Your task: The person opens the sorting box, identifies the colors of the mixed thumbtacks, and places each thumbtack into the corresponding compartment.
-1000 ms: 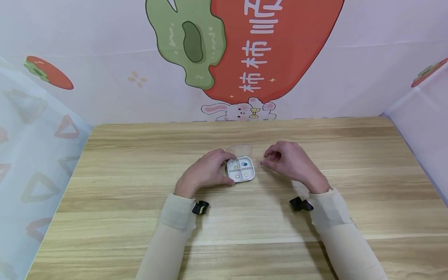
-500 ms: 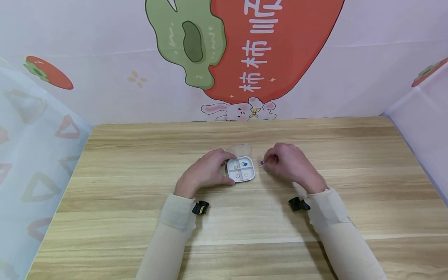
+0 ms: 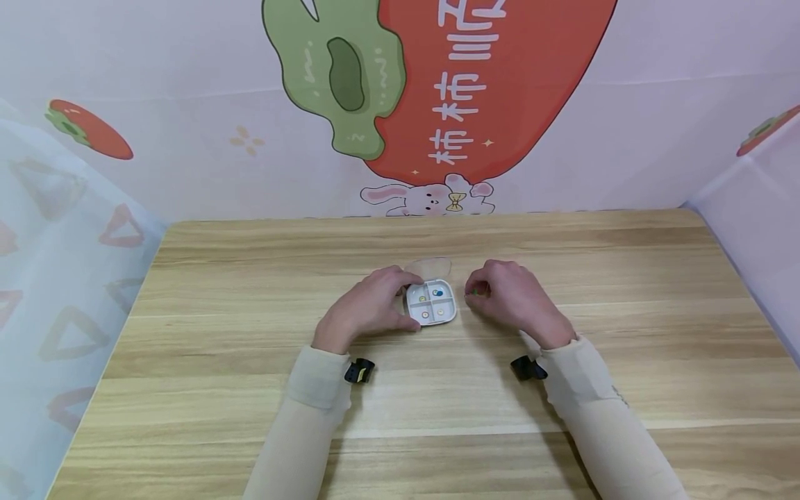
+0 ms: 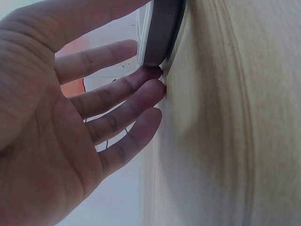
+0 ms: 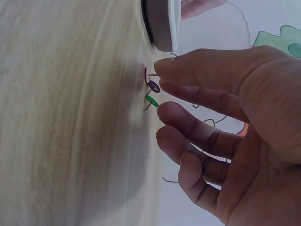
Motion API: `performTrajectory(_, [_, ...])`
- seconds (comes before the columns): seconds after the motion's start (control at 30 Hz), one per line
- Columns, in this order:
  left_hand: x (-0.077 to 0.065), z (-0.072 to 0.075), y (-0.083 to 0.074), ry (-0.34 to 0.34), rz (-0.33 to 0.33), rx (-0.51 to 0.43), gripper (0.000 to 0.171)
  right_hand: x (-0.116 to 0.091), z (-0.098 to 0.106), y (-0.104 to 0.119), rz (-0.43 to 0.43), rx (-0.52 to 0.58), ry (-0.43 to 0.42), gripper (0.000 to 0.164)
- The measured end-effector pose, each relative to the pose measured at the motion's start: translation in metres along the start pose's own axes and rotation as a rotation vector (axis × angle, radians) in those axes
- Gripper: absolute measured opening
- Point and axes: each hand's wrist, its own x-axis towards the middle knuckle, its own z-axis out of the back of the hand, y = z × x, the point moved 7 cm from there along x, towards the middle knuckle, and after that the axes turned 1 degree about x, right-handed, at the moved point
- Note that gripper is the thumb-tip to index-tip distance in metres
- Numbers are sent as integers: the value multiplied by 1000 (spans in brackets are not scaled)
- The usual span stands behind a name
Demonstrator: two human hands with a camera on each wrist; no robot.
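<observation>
A small white box [image 3: 445, 301] is set on the wooden surface [image 3: 400, 410], with its see-through lid [image 3: 431, 267] folded back. The box is split into four little parts, and tiny bits are seen in each one — a blue bit is seen in the back right part. The left side of the box is held by the left hand [image 3: 375, 305]; the grip is clamped on it between thumb and fingers.

Just right of the box, three pins are seen on the surface: a pink pin [image 5: 146, 76], a purple pin [image 5: 154, 86] and a green pin [image 5: 152, 100]. The pink pin's point is turned up, and the other two are tipped over. The right hand [image 3: 515, 298] is held right by them. Its thumb and pointing finger are brought close together at the pink pin's point — whether it is pinched cannot be told.
</observation>
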Motion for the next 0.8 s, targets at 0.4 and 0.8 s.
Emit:
performTrajectory(0.4, [0,0,0,7,2,1,69,1,-4,0,17,-19,-15,7])
performTrajectory(0.8, [1,0,0,4,1,-2,69,1,-3,-1,22,-4,-27,5])
